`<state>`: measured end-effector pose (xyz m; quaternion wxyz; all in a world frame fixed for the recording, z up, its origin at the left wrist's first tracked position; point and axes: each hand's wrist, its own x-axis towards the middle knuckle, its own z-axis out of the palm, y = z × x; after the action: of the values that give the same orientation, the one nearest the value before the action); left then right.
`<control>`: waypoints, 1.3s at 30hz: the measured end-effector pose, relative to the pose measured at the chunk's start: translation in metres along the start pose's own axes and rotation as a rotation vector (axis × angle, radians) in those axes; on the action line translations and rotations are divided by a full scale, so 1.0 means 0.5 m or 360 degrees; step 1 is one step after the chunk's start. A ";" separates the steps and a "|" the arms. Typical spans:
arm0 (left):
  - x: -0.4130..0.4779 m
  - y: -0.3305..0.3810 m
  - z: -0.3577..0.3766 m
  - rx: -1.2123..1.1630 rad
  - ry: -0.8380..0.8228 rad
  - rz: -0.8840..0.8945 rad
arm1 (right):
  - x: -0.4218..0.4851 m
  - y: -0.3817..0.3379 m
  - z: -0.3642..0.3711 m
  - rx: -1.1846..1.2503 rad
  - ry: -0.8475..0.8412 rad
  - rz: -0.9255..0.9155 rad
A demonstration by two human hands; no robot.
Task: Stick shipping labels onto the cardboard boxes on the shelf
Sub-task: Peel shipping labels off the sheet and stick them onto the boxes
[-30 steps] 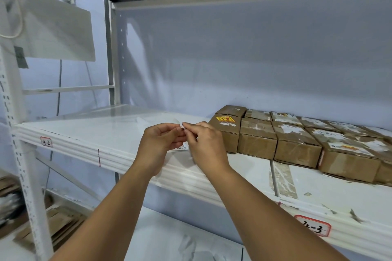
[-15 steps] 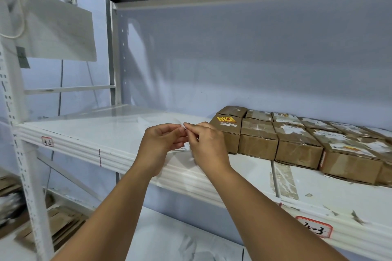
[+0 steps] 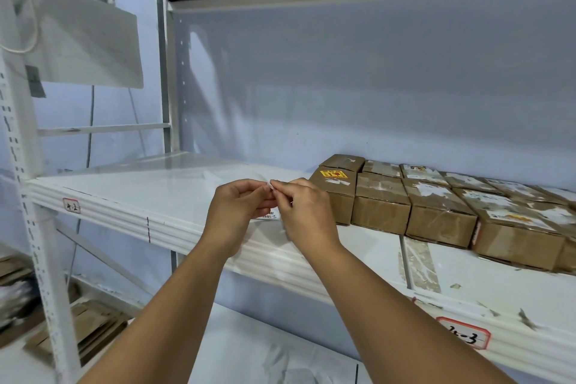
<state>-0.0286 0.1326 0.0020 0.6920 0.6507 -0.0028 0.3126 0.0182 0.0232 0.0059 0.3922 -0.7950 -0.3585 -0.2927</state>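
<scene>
A white shipping label (image 3: 270, 214) with a printed barcode is pinched at its top corner between both hands, above the front of the white shelf (image 3: 162, 196). My left hand (image 3: 238, 212) holds it from the left, and my right hand (image 3: 304, 212) pinches it from the right, fingertips meeting. Most of the label is hidden behind my fingers. Several brown cardboard boxes (image 3: 381, 209) sit in rows on the shelf just right of my hands. The nearest box (image 3: 335, 187) carries a yellow sticker.
The shelf's left half is bare white board. A metal upright (image 3: 37, 227) stands at the left front. Red-framed tags (image 3: 464, 337) mark the shelf edge. A lower shelf (image 3: 249, 352) lies below, and flattened cardboard (image 3: 84, 327) rests on the floor at left.
Both hands stay together at the label's corner with only slight finger movement. The view has shifted a little.
</scene>
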 end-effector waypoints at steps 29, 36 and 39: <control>0.012 0.006 0.003 0.0053 0.0331 -0.0004 | 0.005 -0.010 -0.021 0.0282 0.0430 0.0455; 0.036 0.009 -0.007 -0.0395 0.0953 -0.0429 | 0.007 0.000 -0.023 0.0284 0.0733 0.0574; 0.049 0.019 -0.012 -0.0796 0.1095 -0.0518 | 0.006 0.000 -0.024 0.0255 0.0814 0.0582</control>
<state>-0.0155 0.1480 0.0194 0.8287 0.3140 0.2542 0.3874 0.0177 0.0145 0.0143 0.5770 -0.7135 -0.1214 -0.3785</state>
